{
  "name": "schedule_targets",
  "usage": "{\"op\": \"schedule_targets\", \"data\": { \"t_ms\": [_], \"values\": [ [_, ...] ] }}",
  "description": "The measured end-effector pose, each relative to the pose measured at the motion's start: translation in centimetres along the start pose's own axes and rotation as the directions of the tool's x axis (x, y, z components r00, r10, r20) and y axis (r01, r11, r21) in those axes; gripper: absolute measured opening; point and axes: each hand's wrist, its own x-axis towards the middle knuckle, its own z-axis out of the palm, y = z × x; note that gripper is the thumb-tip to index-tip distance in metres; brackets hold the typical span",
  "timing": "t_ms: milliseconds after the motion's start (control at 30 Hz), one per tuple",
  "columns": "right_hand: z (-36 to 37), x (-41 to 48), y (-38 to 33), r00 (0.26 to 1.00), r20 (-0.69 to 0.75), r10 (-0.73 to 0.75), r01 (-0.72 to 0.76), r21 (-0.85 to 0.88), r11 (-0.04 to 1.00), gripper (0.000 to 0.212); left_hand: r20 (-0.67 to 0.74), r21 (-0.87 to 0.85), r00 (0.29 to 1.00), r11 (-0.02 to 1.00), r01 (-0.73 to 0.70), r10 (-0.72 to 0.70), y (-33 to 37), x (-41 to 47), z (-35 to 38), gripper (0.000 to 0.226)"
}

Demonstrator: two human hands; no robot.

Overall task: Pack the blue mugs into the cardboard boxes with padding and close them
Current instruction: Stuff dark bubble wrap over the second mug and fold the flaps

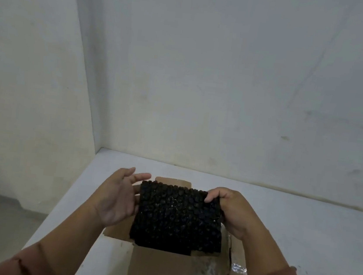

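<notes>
A rectangular sheet of black bubble wrap (178, 219) with a knobbly, faintly glossy surface hangs over the open cardboard box (153, 268), hiding most of the opening. The left hand (118, 196) is spread, fingers straight, its palm against the sheet's left edge. The right hand (233, 210) pinches the upper right corner, thumb in front and fingers curled behind. The box is plain brown corrugated board with flaps folded out and strips of shiny clear tape (237, 268), and it sits on a smooth white table (301, 232) set in a corner of matte, scuffed walls.
</notes>
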Motion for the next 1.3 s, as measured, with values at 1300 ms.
{"op": "schedule_targets", "data": {
  "t_ms": [1300],
  "values": [
    [3.5, 0.8, 4.5, 0.947, 0.307, 0.097, 0.298, -0.95, 0.096, 0.056, 0.135, 0.894, 0.986, -0.44, -0.081, 0.093, -4.5, 1.1, -1.7, 0.072]
  ]
}}
